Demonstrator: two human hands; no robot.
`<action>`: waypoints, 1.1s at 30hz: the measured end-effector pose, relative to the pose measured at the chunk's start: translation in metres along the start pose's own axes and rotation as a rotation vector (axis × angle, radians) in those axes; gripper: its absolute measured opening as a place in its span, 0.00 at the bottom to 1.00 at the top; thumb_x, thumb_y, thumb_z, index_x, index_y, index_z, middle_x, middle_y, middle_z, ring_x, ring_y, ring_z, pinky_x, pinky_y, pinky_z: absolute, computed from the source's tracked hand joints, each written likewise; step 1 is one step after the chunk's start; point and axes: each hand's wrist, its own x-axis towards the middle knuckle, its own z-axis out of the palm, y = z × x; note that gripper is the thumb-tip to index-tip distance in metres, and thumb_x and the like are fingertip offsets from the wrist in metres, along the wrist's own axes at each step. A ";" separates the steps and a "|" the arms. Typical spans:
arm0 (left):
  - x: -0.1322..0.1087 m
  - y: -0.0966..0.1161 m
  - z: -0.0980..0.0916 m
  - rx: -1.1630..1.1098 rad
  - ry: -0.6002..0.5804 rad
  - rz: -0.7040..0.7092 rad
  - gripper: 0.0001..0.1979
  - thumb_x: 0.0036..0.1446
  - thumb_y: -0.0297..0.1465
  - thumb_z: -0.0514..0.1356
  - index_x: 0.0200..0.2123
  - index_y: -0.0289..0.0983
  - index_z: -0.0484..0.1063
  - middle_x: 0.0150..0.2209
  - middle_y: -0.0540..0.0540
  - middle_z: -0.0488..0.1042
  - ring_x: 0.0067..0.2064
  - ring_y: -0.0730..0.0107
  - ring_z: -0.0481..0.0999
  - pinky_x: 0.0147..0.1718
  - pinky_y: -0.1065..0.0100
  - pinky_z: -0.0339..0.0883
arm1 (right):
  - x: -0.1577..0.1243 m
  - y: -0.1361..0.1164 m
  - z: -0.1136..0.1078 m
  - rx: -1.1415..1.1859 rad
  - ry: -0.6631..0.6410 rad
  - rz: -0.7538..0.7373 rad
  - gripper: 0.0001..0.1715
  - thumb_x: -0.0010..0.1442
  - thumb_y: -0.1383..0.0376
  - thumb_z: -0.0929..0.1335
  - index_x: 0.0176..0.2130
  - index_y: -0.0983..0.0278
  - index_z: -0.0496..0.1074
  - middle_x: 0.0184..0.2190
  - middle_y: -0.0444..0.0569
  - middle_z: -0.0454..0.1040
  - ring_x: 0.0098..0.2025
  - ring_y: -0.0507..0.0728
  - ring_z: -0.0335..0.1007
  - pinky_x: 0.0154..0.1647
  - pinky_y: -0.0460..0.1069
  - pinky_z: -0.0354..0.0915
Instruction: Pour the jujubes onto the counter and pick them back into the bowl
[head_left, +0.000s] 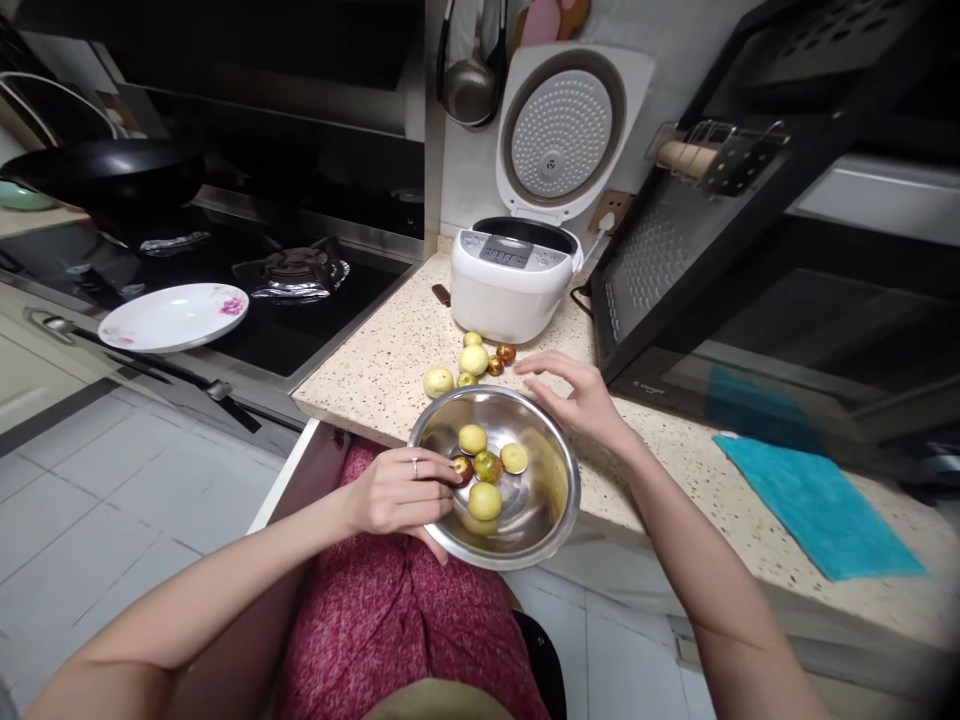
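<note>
The left hand (396, 492) grips the near rim of the steel bowl (551, 505), fingers closed over its edge beside the fruits (484, 500) inside. The right hand (574, 395) hovers spread and empty above the far rim, loose fruits (474, 359) just beyond its fingertips.

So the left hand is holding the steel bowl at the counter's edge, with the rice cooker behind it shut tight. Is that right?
Not quite. In the head view the rice cooker stands with its lid raised, not shut. The rest holds: the left hand grips the steel bowl at the edge of the counter.
</note>
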 end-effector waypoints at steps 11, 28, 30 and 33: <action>0.003 0.001 -0.002 -0.006 -0.002 -0.005 0.17 0.65 0.42 0.62 0.40 0.32 0.78 0.33 0.47 0.83 0.43 0.66 0.85 0.50 0.64 0.80 | -0.002 0.069 0.030 -0.343 -0.087 0.029 0.31 0.70 0.71 0.58 0.69 0.56 0.58 0.66 0.53 0.65 0.67 0.62 0.60 0.67 0.64 0.62; 0.001 0.000 -0.005 -0.005 -0.041 -0.011 0.17 0.65 0.42 0.62 0.42 0.32 0.78 0.35 0.46 0.84 0.48 0.64 0.84 0.52 0.63 0.79 | -0.005 0.076 0.023 -0.272 -0.064 0.188 0.17 0.68 0.66 0.64 0.53 0.62 0.74 0.50 0.56 0.76 0.53 0.64 0.71 0.56 0.61 0.68; 0.003 0.000 -0.006 -0.003 -0.045 -0.020 0.17 0.66 0.42 0.61 0.42 0.32 0.78 0.36 0.45 0.84 0.49 0.63 0.83 0.51 0.62 0.79 | -0.005 0.077 0.023 -0.233 -0.021 0.215 0.16 0.64 0.67 0.68 0.52 0.63 0.74 0.48 0.55 0.77 0.50 0.63 0.72 0.54 0.60 0.69; 0.006 -0.001 -0.007 0.006 -0.053 -0.039 0.17 0.67 0.41 0.60 0.42 0.31 0.78 0.38 0.44 0.84 0.50 0.62 0.83 0.51 0.61 0.78 | -0.005 0.079 0.025 -0.183 0.036 0.339 0.20 0.58 0.66 0.72 0.51 0.64 0.73 0.45 0.54 0.78 0.38 0.59 0.74 0.45 0.57 0.72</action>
